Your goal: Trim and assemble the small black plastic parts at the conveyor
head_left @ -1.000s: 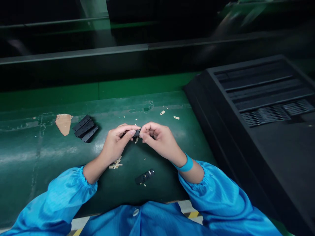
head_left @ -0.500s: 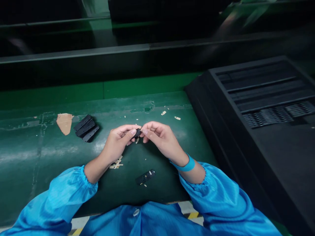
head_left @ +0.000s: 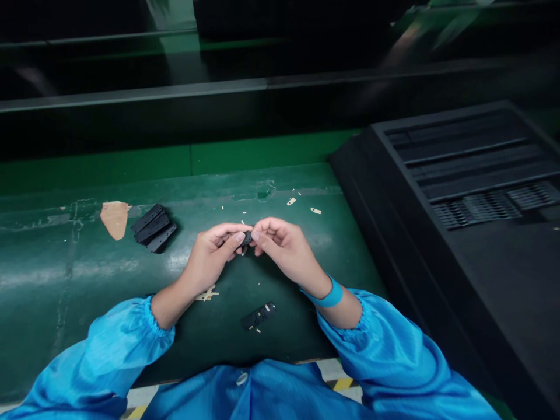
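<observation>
Above the green table, my left hand [head_left: 215,252] is closed on a small black plastic part [head_left: 247,238], with the thumb on top of it. Most of that part is hidden by my fingers. My right hand [head_left: 282,245] meets it at the other end, thumb and fingertips pinched together at the part's edge; what they pinch, if anything, is too small to make out. Nearer my body lies a long black part [head_left: 258,315] with small pale pieces on it. Cream-coloured strips [head_left: 207,294] lie in a heap by my left wrist.
A stack of black parts [head_left: 153,227] and a torn piece of brown cardboard [head_left: 114,220] are on the green table [head_left: 109,326] at left. Pale scraps [head_left: 315,210] are scattered farther back. A large black tray-like unit [head_left: 494,274] borders the right side.
Both hands stay together at nearly the same spot. The black part and my left thumb have shifted slightly to the right, and the part shows a little more between the fingertips.
</observation>
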The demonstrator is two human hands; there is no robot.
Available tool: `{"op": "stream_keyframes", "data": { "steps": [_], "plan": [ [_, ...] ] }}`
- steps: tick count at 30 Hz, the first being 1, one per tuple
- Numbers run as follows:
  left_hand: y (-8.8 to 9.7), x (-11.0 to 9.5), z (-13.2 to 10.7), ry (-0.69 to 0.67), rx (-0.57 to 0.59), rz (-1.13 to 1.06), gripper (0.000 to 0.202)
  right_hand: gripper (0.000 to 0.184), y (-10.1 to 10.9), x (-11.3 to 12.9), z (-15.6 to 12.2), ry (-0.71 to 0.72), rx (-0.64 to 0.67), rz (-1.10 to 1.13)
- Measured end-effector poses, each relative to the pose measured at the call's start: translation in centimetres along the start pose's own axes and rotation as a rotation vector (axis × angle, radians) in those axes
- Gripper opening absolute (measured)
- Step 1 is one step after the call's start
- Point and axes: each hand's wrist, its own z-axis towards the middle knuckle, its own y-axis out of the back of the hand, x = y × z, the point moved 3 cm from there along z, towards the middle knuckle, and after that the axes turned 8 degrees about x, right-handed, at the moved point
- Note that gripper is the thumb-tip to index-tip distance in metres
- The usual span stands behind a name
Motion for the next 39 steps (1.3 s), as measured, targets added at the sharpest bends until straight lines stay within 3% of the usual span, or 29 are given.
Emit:
{"op": "stream_keyframes", "data": {
  "steps": [7,11,14,17,22,25,28,36,39],
  "plan": [
    [-0.4,0.2,-0.1,-0.04,-0.005,-0.039,0.024,0.023,-0.1,-0.8,0.1,0.046,-0.128,-0.088],
    [-0.2,0.3,0.0,-0.046,-0.046,-0.118,0.03,0.01,0.2,0.3,-0.6,0.287,-0.271,-0.421],
    [0.1,0.1,0.1,-0.036,-0.092,-0.152,0.033,0.025,-0.4,0.6,-1.1,0.488,-0.238,-0.635],
    [0.4,-0.2,0.1,-0.036,-0.142,-0.097,0.035,0.038,-0.9,0.0,-1.1,0.545,-0.178,-0.738],
    [0.1,-0.2,0.0,-0.013,-0.138,-0.038,0.036,0.049,-1.2,-0.5,-0.7,0.517,-0.117,-0.886],
    [-0.2,0.0,-0.1,0.031,-0.11,-0.103,0.048,0.053,-0.9,-0.6,-0.3,0.432,-0.06,-0.726],
    [-0.3,-0.1,-0.2,0.046,-0.125,-0.153,0.061,0.048,-0.4,-0.4,-0.2,0.344,-0.103,-0.58],
    [0.0,-0.3,-0.2,0.022,-0.139,-0.1,0.041,0.026,-0.2,0.5,-0.7,0.283,-0.178,-0.546],
    [-0.1,-0.3,-0.3,0.007,-0.146,-0.068,0.04,0.02,-0.1,0.3,-0.5,0.218,-0.18,-0.421]
  ]
}}
